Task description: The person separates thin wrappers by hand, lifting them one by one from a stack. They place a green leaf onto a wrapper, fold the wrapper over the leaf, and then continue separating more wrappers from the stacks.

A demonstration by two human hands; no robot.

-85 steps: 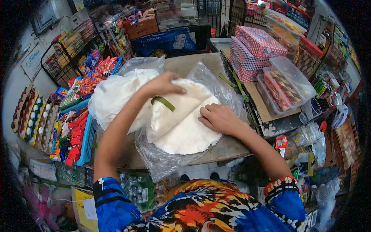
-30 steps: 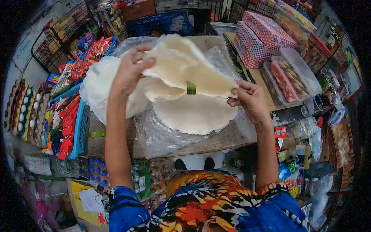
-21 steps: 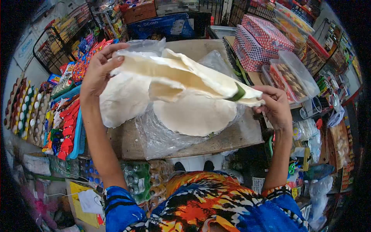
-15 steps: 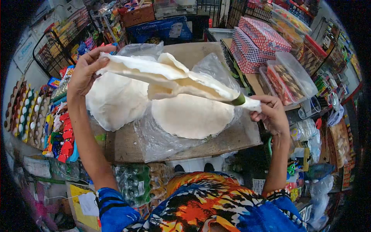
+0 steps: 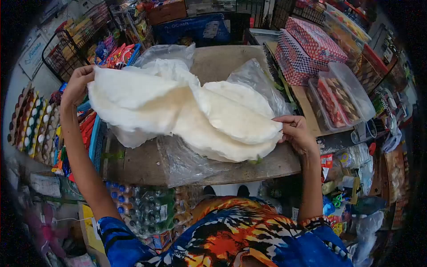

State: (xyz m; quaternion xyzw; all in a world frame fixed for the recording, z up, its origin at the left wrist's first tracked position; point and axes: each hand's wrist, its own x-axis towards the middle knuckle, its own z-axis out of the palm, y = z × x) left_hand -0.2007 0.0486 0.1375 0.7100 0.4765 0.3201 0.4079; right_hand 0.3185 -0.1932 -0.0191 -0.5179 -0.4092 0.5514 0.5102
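A large, thin off-white wrapper sheet [image 5: 133,95], soft and floppy, hangs twisted between my hands. My left hand [image 5: 79,85] pinches its left end, raised past the table's left edge. At the right end, my right hand [image 5: 297,135] grips the edge between thumb and fingers. Beneath lies a left pile of similar sheets [image 5: 126,137], mostly covered. Another round sheet [image 5: 242,93] shows behind the held one on the right. Crumpled clear plastic [image 5: 182,162] is spread under them on the wooden table [image 5: 138,167]. A green leaf bit [image 5: 256,159] shows at the front edge.
Checkered boxes [image 5: 307,49] and clear tubs of wafer sticks [image 5: 340,100] stand at the right. Egg trays [image 5: 35,124] and a blue basket [image 5: 97,142] of packets are at the left. Bottles [image 5: 149,209] sit below the table's front edge.
The sheet has opened from a narrow folded strip into a broad, twisted spread. My left hand moved left and slightly down; my right hand moved slightly left and down.
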